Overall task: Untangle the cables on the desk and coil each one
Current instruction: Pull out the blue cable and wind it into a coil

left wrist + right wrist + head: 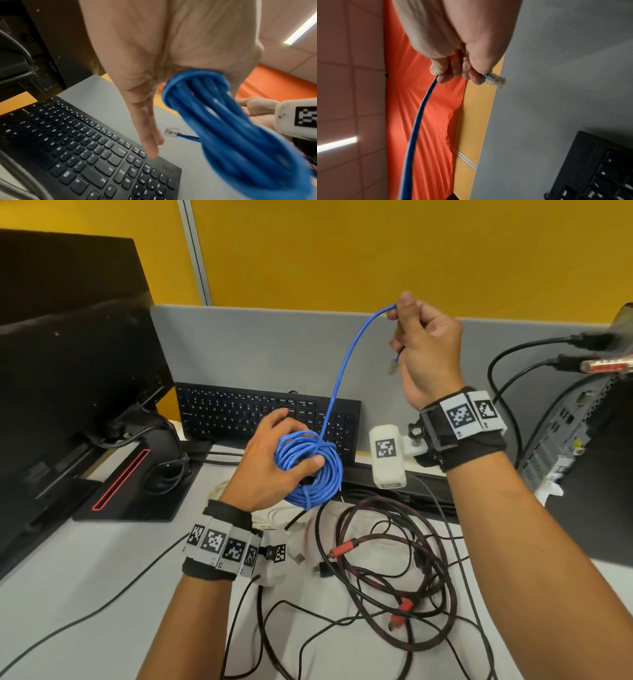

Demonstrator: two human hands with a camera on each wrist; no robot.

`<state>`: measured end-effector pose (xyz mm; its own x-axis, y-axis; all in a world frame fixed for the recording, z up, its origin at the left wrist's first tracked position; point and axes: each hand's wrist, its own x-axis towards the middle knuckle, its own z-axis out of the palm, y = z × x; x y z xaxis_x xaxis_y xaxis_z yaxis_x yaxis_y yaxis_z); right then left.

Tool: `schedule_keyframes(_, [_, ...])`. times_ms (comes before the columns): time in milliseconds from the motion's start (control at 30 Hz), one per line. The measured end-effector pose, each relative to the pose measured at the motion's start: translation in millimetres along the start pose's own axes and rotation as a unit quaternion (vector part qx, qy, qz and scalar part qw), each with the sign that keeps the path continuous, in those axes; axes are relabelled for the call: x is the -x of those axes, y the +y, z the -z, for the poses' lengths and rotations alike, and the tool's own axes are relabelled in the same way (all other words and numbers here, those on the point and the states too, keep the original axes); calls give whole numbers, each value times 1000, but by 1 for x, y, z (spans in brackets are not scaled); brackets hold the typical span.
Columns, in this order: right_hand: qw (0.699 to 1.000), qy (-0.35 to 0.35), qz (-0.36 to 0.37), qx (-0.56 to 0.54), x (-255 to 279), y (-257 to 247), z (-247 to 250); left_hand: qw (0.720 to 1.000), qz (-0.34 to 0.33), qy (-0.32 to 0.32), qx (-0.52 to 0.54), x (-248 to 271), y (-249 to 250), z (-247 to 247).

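A coiled blue network cable (308, 470) (223, 121) hangs in my left hand (267, 463) above the desk, my thumb hooked over its strands and my fingers (145, 128) stretched out behind it. A clear plug (171, 132) pokes out of the coil. One loose strand (342, 371) rises from the coil to my right hand (421, 347) (453, 70), which is raised over the keyboard and pinches the cable near its other clear plug (392, 367) (496, 79). Below, a tangle of a red-black braided cable (394, 559), thin black cables and a white cable (274, 515) lies on the desk.
A black keyboard (239, 412) leans at the grey partition (274, 347) behind the coil. A dark monitor (68, 354) with its stand fills the left. On the right stands a computer tower (575, 440) with black cables plugged in. White desk surface (102, 577) shows at the front left.
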<state>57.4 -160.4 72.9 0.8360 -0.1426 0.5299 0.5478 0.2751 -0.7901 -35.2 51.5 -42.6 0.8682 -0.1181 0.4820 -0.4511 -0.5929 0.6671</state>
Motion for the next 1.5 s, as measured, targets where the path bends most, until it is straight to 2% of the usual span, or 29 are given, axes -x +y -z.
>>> schedule_keyframes(67, [1000,-6,2,8,0,1,2,999,-11,-39,33,1,6,-2])
schedule_keyframes(133, [1000,-14,0,18,-1,3,4,996,-32,-46,66,1,11,-7])
schedule_keyframes(267, [998,-41,-29,27,0,12,17,996,-69,11,59,-1,14,-11])
schedule_keyframes(400, [994,-76,-51,55,10,31,32,992,-41,49,109,-1,13,-13])
schedule_keyframes(500, [987,-111,-34,113,19,44,36,986,-29,63,151,-1,14,-18])
schedule_keyframes(567, [967,-144,-18,207,26,52,36,976,-30,70,203,-2,15,-23])
schedule_keyframes(667, [894,-212,-2,394,33,58,37,972,-34,74,218,-2,15,-25])
schedule_keyframes(700, [877,-222,-6,426,34,58,39,973,-36,74,216,-3,15,-24])
schedule_keyframes(733, [880,-223,-19,419,35,58,40,973,-39,75,215,-3,15,-24])
schedule_keyframes(767, [897,-219,-39,382,36,57,40,972,-42,78,218,-3,15,-23])
schedule_keyframes(833, [945,-196,-85,247,41,55,38,968,-48,84,231,-3,14,-22])
schedule_keyframes(867, [960,-183,-107,182,43,54,35,966,-51,86,237,-3,14,-22])
schedule_keyframes(967, [971,-157,-154,97,49,57,25,967,-53,87,233,-4,16,-24])
schedule_keyframes(1067, [968,-154,-177,82,58,62,15,970,-47,97,216,-3,18,-25])
schedule_keyframes(1167, [951,-212,-201,97,67,65,11,979,-44,129,152,-3,16,-21])
schedule_keyframes(1267, [927,-274,-230,112,73,62,11,979,-24,152,136,-4,15,-19])
schedule_keyframes(1400, [915,-277,-293,24,80,59,7,974,-36,219,52,-6,17,-24])
schedule_keyframes(1433, [908,-292,-300,7,82,58,6,972,-37,230,31,-7,16,-24])
schedule_keyframes(1500, [900,-343,-265,39,87,55,4,970,-31,241,9,-8,14,-25])
